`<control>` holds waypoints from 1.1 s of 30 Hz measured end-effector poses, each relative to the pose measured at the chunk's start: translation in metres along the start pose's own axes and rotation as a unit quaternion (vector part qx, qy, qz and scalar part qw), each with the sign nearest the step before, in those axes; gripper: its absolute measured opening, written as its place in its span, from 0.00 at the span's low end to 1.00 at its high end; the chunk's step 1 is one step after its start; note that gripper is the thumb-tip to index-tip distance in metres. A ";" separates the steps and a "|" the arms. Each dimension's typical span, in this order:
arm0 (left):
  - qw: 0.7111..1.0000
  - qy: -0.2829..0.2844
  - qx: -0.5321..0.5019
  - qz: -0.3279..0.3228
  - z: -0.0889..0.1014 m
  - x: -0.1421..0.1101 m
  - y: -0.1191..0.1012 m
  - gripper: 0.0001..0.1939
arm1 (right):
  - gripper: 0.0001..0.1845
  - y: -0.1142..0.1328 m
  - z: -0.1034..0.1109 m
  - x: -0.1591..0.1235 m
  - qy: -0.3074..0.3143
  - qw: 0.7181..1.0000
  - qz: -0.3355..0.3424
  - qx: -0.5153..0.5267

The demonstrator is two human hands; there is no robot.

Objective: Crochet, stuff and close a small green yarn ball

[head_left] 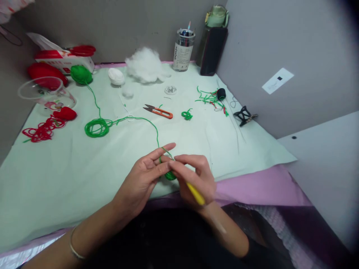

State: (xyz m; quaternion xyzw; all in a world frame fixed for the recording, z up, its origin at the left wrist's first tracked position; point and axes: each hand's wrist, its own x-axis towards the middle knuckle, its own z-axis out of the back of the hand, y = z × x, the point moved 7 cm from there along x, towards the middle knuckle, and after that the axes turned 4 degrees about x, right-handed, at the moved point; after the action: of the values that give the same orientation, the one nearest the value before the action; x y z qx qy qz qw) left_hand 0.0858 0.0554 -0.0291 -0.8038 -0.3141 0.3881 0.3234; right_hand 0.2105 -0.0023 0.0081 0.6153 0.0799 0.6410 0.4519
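Observation:
Between my hands, near the table's front edge, is a small green crochet piece (170, 175), mostly covered by fingers. My left hand (147, 170) pinches it, with the index finger stretched out and green yarn (155, 129) running over that finger. My right hand (196, 175) grips a crochet hook (195, 193) by its yellow handle; the hook's tip meets the work at the left fingertips. From the fingers the yarn leads back to a loose green coil (97, 128) and a green yarn ball (81, 74) at the back left.
Orange thread snips (158, 111) lie mid-table, near a small green crocheted piece (186, 114). White stuffing (146, 65), a white yarn ball (116, 76) and a pen cup (183, 52) stand behind. Red yarn (42, 129) and a clear tub (42, 93) are left; yarn scraps (209, 97) are right.

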 end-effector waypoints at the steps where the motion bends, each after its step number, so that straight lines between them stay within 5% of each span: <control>1: 1.000 0.009 -0.004 0.019 0.000 0.001 0.001 0.23 | 0.18 -0.003 0.004 0.001 -0.013 0.999 -0.019 0.029; 5: 0.998 -0.016 0.044 -0.038 0.005 0.002 -0.009 0.20 | 0.10 -0.023 0.012 0.008 -0.072 0.969 -0.143 0.189; 8: 0.990 -0.044 0.074 -0.108 0.004 0.000 -0.013 0.23 | 0.10 -0.017 0.004 0.010 -0.027 0.986 -0.111 0.122; 12: 1.000 -0.004 0.009 -0.014 -0.001 0.001 0.003 0.26 | 0.17 0.001 0.001 0.007 -0.004 1.000 0.014 -0.018; 16: 1.000 0.000 0.006 -0.006 0.002 0.003 -0.002 0.22 | 0.11 -0.020 0.015 0.008 -0.073 0.977 -0.109 0.166; 19: 0.998 -0.012 0.040 -0.048 0.002 0.002 -0.009 0.25 | 0.08 -0.028 0.006 0.011 -0.052 0.947 -0.178 0.262; 28: 0.999 -0.006 0.026 -0.024 0.003 0.003 -0.004 0.26 | 0.09 -0.023 -0.003 0.013 -0.019 0.953 -0.171 0.249; 33: 1.000 0.019 0.012 0.009 0.005 0.006 -0.005 0.24 | 0.08 -0.035 0.010 0.013 -0.073 0.928 -0.210 0.298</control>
State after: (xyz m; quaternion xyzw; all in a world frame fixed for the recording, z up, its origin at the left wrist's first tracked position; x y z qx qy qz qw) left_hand 0.0834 0.0638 -0.0301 -0.8099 -0.2957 0.3799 0.3353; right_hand 0.2382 0.0220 -0.0036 0.7358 0.3614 0.4315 0.3765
